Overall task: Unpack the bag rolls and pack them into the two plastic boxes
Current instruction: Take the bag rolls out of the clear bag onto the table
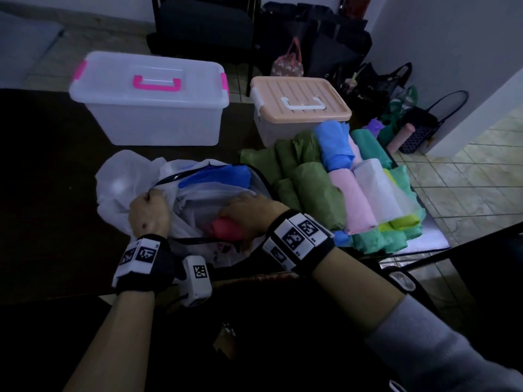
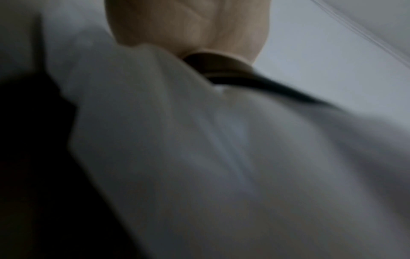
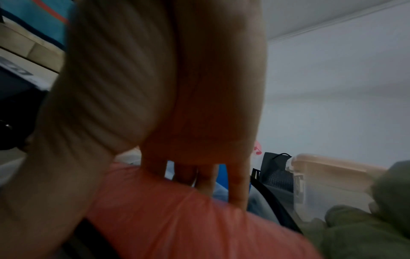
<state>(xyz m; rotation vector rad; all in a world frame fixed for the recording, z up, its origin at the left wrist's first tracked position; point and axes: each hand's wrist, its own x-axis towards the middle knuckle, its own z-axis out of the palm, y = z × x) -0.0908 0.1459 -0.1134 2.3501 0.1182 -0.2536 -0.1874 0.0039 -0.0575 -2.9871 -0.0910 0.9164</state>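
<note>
Clear plastic makes up both closed boxes on the table: one pink-handled box [image 1: 152, 100] and one peach-lidded box [image 1: 300, 104], two in all. Unpacked rolls [image 1: 348, 190] lie heaped just right of the open bag [image 1: 135, 176]. Your left hand [image 1: 148, 212] pinches the bag's black-edged rim in a tight fist. Your right hand [image 1: 249, 213] reaches inside, fingers [image 3: 238, 185] curled over one red roll [image 1: 227, 227].

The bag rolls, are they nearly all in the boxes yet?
Not yet. Many bag rolls already lie unpacked in a pile on the table. Right now the left hand holds the bag open while the right hand has a grip on a red roll inside it. The clear box and the peach-lidded box are both shut, so all the packing is left.
</note>
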